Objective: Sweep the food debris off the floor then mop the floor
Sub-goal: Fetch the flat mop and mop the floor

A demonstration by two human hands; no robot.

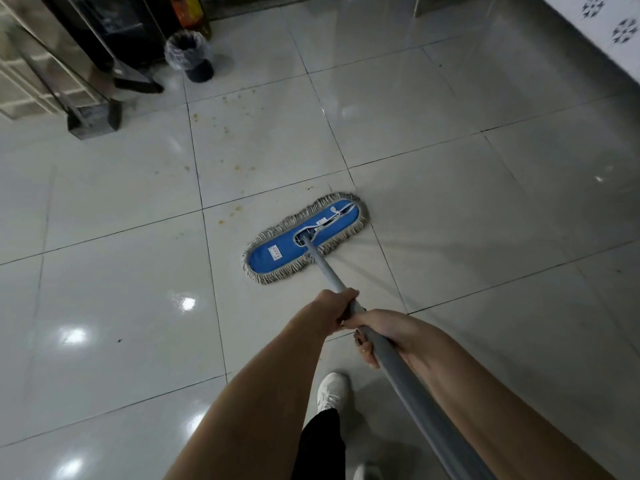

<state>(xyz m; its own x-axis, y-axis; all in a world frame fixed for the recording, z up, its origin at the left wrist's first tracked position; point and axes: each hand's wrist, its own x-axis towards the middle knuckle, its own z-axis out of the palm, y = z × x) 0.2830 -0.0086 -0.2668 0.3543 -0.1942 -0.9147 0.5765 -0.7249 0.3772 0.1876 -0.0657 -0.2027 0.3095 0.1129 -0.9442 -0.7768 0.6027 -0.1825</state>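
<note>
A flat blue mop head (304, 237) with a grey fringe lies on the glossy tiled floor (467, 209), angled from lower left to upper right. Its grey handle (408, 386) runs back toward me. My left hand (337, 306) grips the handle further down. Just behind it, my right hand (377, 332) grips the same handle. Small yellowish food stains (227, 128) dot the tiles beyond and left of the mop head.
A bin with a clear liner (190, 57) stands at the back left. A dustpan (95, 121) and a broom (136, 83) rest by a cabinet at the left. A patterned wall (609, 26) borders the right. My white shoe (332, 391) is below the hands.
</note>
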